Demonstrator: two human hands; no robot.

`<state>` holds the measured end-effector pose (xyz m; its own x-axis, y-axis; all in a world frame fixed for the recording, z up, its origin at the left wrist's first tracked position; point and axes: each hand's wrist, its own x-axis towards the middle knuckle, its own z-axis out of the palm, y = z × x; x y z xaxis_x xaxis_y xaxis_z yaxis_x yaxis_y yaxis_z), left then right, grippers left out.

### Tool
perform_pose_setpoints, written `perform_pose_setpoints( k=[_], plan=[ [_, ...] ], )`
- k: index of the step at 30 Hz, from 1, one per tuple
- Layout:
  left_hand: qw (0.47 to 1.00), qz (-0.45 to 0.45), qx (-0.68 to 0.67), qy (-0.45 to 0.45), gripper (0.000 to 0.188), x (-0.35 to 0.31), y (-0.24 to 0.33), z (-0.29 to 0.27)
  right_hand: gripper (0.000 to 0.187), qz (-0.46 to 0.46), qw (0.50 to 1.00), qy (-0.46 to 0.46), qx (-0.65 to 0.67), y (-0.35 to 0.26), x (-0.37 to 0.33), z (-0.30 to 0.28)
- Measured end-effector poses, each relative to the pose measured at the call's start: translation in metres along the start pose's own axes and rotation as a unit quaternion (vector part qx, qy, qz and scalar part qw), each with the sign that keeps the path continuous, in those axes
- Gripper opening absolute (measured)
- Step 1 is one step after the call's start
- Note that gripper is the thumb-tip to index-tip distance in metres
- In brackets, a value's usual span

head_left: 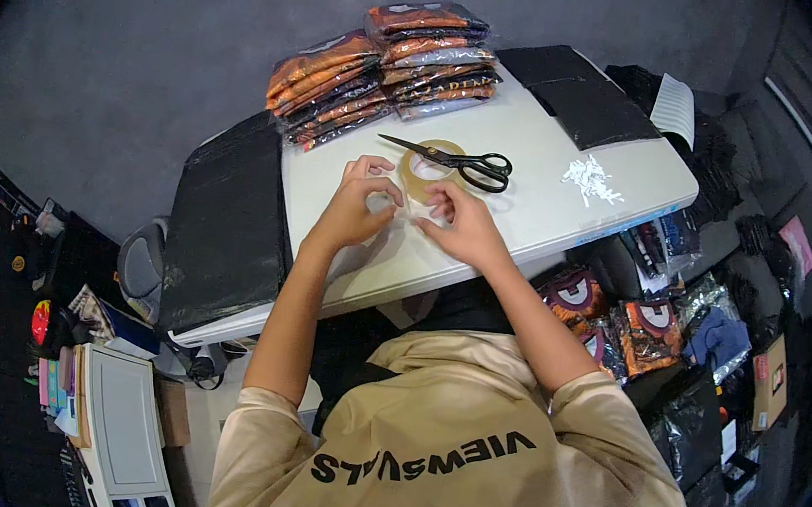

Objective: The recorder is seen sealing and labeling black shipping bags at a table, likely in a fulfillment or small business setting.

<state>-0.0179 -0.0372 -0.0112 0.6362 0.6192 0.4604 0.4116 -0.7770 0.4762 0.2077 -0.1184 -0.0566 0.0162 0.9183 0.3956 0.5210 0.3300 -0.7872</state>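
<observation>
- Tape roll [423, 167] is what I am working at; it lies flat on the white table [532, 198], just beyond my fingertips and near the table's middle
- Left hand [359, 206] comes up from the lower edge on a bare forearm, wrist bent, fingers curled inward with thumb and forefinger pinched close; I cannot tell for sure what sits between them, though it looks like a clear strip or film
- Right hand [462, 225] reaches in from the other side, fingers bent and narrow, tips touching the near rim of the roll; both hands are close together, almost meeting
- The roll is a tan, translucent ring with an open centre; its far edge is partly covered by the scissors [461, 163], black-handled, blades pointing to my left
- Two stacks of orange and black packaged garments [382, 66] stand at the far edge of the table; a small pile of white scraps [592, 180] lies to my right
- A black sheet [227, 223] hangs over the table's left end; more black sheets [576, 93] lie at the far right corner
</observation>
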Motion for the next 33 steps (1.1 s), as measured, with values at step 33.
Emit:
perform_pose_setpoints(
  k=[33],
  plan=[
    [0.997,0.04,-0.044,0.04,0.016,-0.004,0.0,0.02,0.023,-0.026,0.974,0.206,0.086,-0.03,-0.014,0.02]
  ],
)
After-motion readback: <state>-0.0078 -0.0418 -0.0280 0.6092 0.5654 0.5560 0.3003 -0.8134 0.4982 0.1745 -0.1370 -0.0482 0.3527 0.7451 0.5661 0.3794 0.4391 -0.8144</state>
